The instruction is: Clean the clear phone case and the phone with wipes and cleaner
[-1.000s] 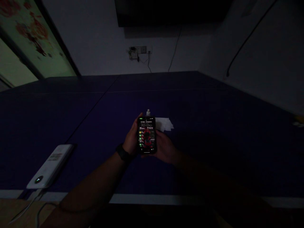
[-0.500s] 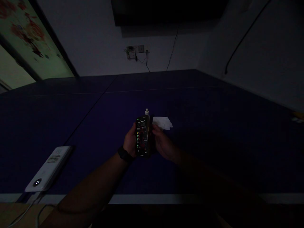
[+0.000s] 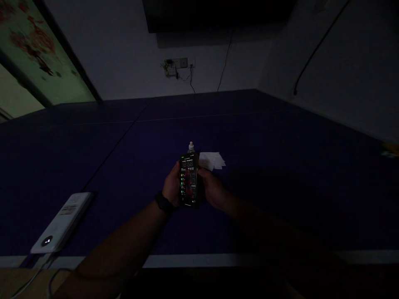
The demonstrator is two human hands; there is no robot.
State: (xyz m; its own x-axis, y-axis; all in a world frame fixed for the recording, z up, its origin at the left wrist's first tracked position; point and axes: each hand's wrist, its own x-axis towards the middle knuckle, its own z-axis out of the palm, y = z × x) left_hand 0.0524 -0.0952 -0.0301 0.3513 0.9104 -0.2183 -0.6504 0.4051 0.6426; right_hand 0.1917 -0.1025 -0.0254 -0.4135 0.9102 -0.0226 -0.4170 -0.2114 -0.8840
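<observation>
In the dim head view, a smartphone [image 3: 188,179] with a lit lock screen is held upright over the dark blue table [image 3: 131,232]. My left hand [image 3: 171,185] grips its left side, with a black band on the wrist. Against the phone's right edge, my right hand [image 3: 215,191] has its fingers closed on it too. Just beyond the phone stands a bottle with a white cap [image 3: 191,146], its lower part hidden. White paper sheets or tissues [image 3: 211,160] lie on the table behind my right hand.
A white power bank [image 3: 64,222] with cables [image 3: 39,272] lies at the table's left front. Sockets and plugs [image 3: 176,64] are on the far wall below a dark screen [image 3: 218,14]. A floral glass panel [image 3: 40,50] is at the upper left.
The phone has turned slightly to face me more, and its screen looks brighter. My right fingers have slid a little along its edge. The view has shifted slightly.
</observation>
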